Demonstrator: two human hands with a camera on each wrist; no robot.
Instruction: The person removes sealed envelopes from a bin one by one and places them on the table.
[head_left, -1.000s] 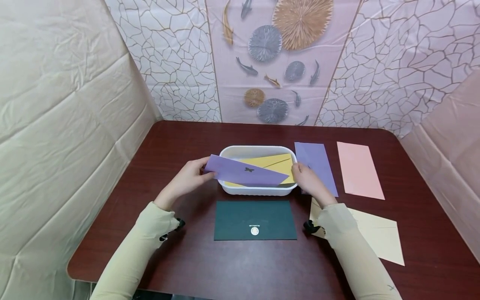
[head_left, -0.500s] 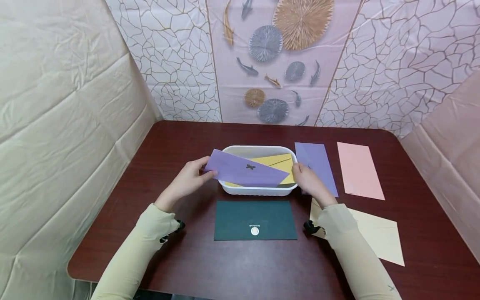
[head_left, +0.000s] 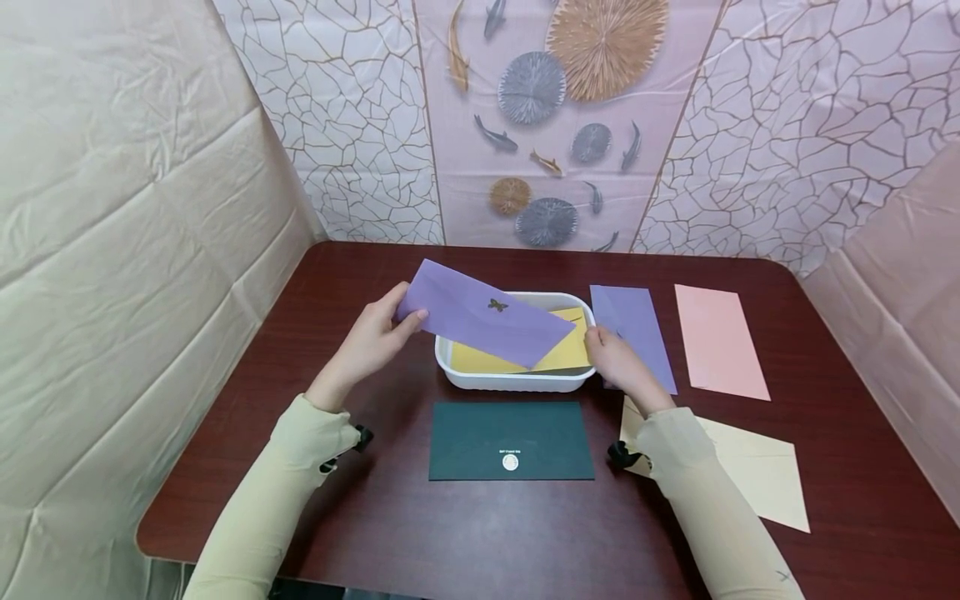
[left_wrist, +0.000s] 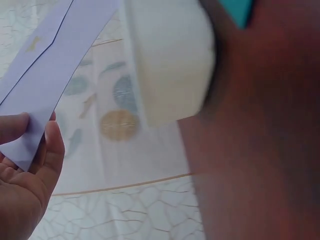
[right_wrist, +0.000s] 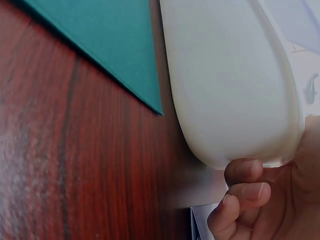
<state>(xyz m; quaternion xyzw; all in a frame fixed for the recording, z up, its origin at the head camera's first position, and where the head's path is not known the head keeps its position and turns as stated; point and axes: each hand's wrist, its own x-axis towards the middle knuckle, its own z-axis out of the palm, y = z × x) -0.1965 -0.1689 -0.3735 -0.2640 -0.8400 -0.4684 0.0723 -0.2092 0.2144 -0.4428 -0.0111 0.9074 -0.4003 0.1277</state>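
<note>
My left hand (head_left: 372, 340) pinches a purple envelope (head_left: 472, 308) by its left end, thumb on top. A small butterfly mark sits on this envelope, which tilts over the white plastic bin (head_left: 517, 382). Its flap line shows in the left wrist view. Inside the bin lies a yellow envelope (head_left: 480, 360), partly covered by the purple one. At the bin's right end, my right hand (head_left: 621, 360) holds the rim; curled fingers (right_wrist: 243, 171) show against the outer wall in the right wrist view, with the thumb hidden there.
A dark green envelope (head_left: 510, 433) lies in front of the bin. To the right are another purple envelope (head_left: 633, 321), a pink envelope (head_left: 722, 342) and a cream envelope (head_left: 757, 475), partly under the right forearm. All rest on the brown table (head_left: 480, 542).
My left hand has risen slightly with the purple envelope, lifting its left end up and away from the bin and uncovering more of the yellow envelope's front. The right hand stays at the rim.
</note>
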